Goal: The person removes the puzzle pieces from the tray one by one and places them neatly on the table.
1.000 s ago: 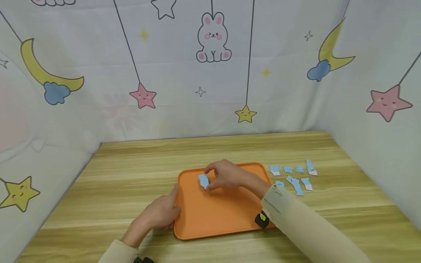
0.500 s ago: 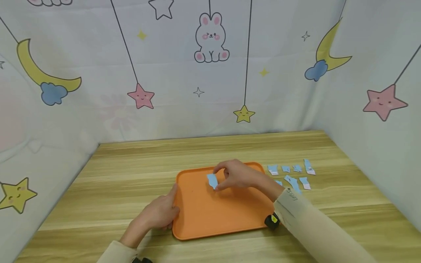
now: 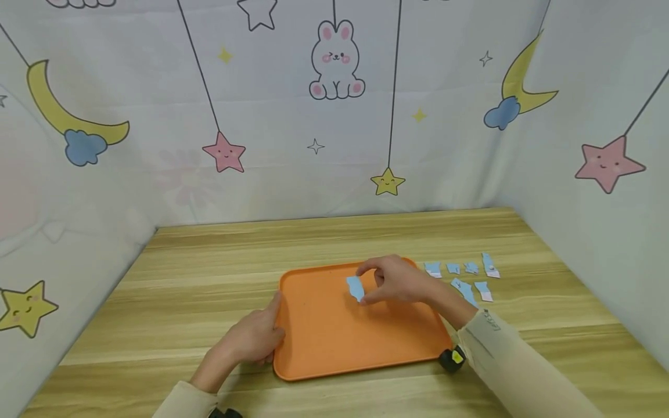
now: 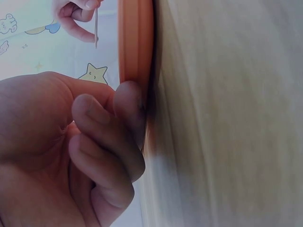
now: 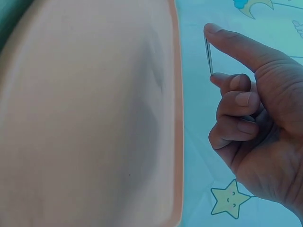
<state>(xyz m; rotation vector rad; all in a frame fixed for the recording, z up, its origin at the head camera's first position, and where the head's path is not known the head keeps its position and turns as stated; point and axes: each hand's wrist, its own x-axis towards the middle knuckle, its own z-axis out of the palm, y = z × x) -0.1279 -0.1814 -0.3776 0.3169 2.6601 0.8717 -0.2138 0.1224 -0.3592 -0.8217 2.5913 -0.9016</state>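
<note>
In the head view, my right hand (image 3: 399, 280) holds a torn light-blue piece of paper (image 3: 355, 288) between thumb and index finger, above the orange tray (image 3: 334, 348). The right wrist view shows that paper (image 5: 209, 56) edge-on as a thin strip, apart from the tray, with the other fingers of the right hand (image 5: 260, 104) curled in. At the tray's left side, my left hand (image 3: 256, 334) grips the rim. Close up in the left wrist view, fingers of the left hand (image 4: 85, 146) are bent at the orange rim (image 4: 136, 42).
Right of the tray, several torn blue and white paper pieces (image 3: 463, 290) lie on the wooden table (image 3: 219, 255), some partly hidden by the right forearm. A white curtain (image 3: 282, 116) printed with stars, moons and a rabbit surrounds the table at the back and sides.
My right hand has moved right across the tray with the paper piece still pinched. My left hand stays at the tray's left rim.
</note>
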